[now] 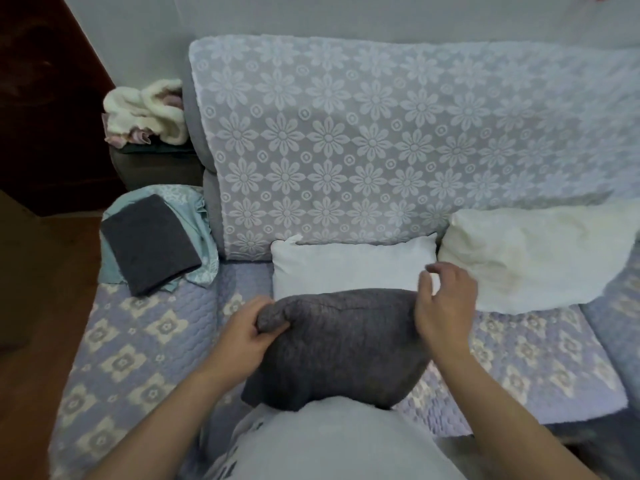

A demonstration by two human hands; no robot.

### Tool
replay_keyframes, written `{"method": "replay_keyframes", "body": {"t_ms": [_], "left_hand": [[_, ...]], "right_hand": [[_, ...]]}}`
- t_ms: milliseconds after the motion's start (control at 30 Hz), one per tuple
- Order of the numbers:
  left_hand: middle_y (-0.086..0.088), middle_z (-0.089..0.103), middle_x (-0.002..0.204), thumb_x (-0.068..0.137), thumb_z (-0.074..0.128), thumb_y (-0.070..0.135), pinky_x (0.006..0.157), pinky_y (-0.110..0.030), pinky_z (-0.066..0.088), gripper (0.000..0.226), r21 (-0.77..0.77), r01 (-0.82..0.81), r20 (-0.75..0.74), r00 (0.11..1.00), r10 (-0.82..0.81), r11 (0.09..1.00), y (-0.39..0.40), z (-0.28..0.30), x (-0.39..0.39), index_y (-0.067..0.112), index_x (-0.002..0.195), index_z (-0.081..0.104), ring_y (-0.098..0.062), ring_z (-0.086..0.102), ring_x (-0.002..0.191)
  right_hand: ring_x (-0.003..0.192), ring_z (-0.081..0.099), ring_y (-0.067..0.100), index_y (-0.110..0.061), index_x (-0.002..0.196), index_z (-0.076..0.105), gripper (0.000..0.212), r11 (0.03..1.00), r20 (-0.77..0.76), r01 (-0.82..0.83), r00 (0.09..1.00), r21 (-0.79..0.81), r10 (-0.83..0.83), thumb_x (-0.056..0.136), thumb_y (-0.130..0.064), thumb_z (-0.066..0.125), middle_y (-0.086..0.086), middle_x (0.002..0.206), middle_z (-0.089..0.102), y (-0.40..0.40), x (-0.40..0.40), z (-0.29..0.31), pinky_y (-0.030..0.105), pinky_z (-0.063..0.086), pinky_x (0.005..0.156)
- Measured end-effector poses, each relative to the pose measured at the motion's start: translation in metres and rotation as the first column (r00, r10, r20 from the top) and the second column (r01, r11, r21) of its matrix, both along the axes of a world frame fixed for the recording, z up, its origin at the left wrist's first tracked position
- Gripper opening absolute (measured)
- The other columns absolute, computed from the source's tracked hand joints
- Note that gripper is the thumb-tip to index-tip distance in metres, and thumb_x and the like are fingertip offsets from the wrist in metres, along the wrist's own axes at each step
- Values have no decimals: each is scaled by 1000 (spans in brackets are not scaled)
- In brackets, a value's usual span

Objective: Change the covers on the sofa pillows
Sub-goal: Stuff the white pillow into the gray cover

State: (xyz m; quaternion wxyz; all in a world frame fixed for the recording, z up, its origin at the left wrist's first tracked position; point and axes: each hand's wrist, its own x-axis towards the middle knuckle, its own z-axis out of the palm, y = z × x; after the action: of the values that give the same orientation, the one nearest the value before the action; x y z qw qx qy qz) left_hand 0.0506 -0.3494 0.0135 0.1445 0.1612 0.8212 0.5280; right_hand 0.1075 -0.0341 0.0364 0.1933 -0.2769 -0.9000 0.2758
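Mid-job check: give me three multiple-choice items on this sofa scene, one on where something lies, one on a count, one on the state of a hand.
1. Where does the folded dark grey cloth lie?
A. on the pale green floral fabric at the sofa's left end
B. on the floor
C. on the backrest

2. How many uncovered white pillows lean against the backrest?
A. one
B. two
C. four

3. What is the left hand doing?
A. hanging idle
B. pressing flat on the seat
C. gripping a corner of the dark grey covered pillow

Answers: 1 A, the cloth rests on that fabric; 2 B, a small one and a large one; 3 C, its fingers curl round the corner.
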Motion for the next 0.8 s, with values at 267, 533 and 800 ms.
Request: {"method": "replay_keyframes", "body": {"t_ms": [267, 533, 800], "left_hand": [[11, 78, 97, 93, 65, -1, 78, -14, 53, 26, 157, -266, 293, 932, 212, 951, -32, 0, -1, 20, 106, 71, -1, 70, 93], [-15, 75, 111, 83, 63, 15, 89, -43, 54, 36, 300, -586, 668, 692, 273, 752, -55, -3, 4, 1, 115, 66, -26, 72, 102], [-12, 75, 109, 98, 53, 8, 72, -34, 61, 21, 335, -707, 687, 636, 353, 623, -32, -3, 7, 7, 114, 67, -24, 74, 96]], "right_hand": [[92, 66, 32, -1, 120, 60, 73, -83, 283, 282, 959, -956, 2, 99, -66, 34, 18, 105, 68, 42, 22, -18, 47, 54, 83], [89, 61, 16, -11, 108, 73, 57, 34, 54, 53, 998, -998, 32, 66, -47, 85, 5, 98, 69, 26, 8, -14, 34, 46, 88], [114, 61, 13, -24, 113, 70, 43, 278, 177, 136, 976, -951, 126, 106, -51, 37, -5, 122, 69, -6, 8, -38, 36, 47, 100]]}}
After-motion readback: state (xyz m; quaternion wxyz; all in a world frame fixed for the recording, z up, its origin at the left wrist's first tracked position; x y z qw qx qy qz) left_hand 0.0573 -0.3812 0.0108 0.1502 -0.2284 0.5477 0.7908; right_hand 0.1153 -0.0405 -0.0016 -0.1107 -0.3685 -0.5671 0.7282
